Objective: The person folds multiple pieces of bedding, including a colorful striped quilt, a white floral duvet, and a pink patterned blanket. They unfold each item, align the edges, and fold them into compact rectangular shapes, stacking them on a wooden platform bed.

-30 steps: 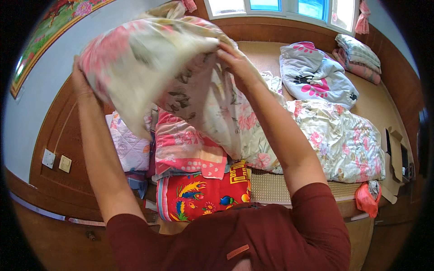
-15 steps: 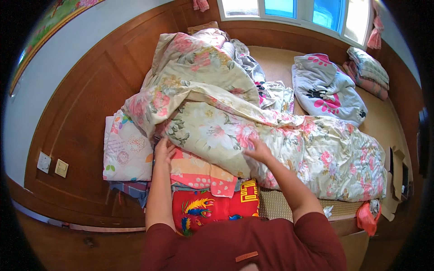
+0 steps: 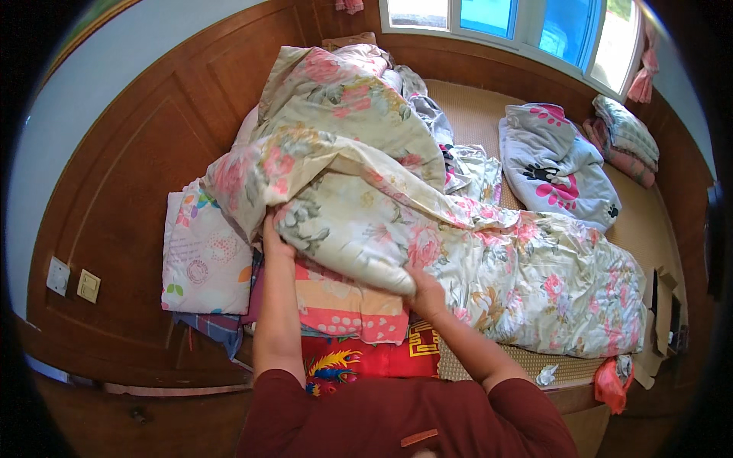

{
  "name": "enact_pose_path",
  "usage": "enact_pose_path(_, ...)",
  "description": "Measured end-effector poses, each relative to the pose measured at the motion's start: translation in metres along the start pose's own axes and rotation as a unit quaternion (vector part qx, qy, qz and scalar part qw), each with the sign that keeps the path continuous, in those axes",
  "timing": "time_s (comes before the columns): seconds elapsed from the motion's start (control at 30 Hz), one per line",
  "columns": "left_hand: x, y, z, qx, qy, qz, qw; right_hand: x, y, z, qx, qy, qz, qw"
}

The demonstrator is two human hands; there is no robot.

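Note:
A large cream quilt with pink flowers (image 3: 359, 217) lies bunched and partly folded over the bed. At its near left fold, my left hand (image 3: 274, 238) reaches under the cloth, its fingers hidden. My right hand (image 3: 425, 292) grips the quilt's near edge, which stands slightly raised in a rounded fold. Below that edge are a folded peach and coral blanket (image 3: 347, 305) and a red cloth with a bright feather pattern (image 3: 328, 359). Left of my left forearm sits a folded white cloth with printed leaves (image 3: 208, 263).
A white blanket with pink and black paw prints (image 3: 553, 164) lies at the far right, near folded bedding (image 3: 626, 133). An open cardboard box (image 3: 663, 313) and a red plastic bag (image 3: 613, 385) are at the right edge. Wood panelling (image 3: 145, 229) borders the left side.
My right hand has come down and closed on the quilt's near edge, lifting it a little. My left hand has slid farther under the fold. The view has shifted slightly.

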State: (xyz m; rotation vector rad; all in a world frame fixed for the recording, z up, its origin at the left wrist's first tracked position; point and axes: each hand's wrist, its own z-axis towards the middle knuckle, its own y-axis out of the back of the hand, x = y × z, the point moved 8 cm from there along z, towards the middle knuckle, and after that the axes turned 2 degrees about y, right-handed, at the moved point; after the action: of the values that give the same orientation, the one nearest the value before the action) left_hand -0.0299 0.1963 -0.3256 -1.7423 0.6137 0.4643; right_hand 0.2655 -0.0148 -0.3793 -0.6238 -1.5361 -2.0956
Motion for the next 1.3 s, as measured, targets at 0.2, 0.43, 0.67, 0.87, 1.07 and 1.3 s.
enact_pose_path(0.2,-0.08,-0.139,-0.042,0.101,-0.167,0.046,0.98,0.059,0.176,0.048,-0.172,-0.093,0.397,0.896)
enact_pose_path(0.43,-0.173,-0.103,-0.195,0.1,-0.245,0.112,0.958,0.153,0.208,-0.029,0.208,0.117,0.14,0.961)
enact_pose_path(0.67,-0.074,0.221,-0.235,-0.337,-0.049,0.231,0.911,0.084,0.002,-0.119,0.394,0.079,0.041,0.915)
enact_pose_path(0.87,-0.025,0.283,-0.256,-0.339,0.078,0.222,0.911,0.09,-0.002,-0.137,0.365,0.118,0.03,0.923)
enact_pose_path(1.07,-0.071,0.285,-0.267,-0.3,-0.041,0.182,0.936,0.069,0.001,-0.144,0.385,-0.072,0.311,0.866)
enact_pose_path(1.3,-0.122,0.18,-0.287,-0.124,-0.185,-0.064,0.973,0.078,0.01,-0.117,0.353,-0.197,0.383,0.831)
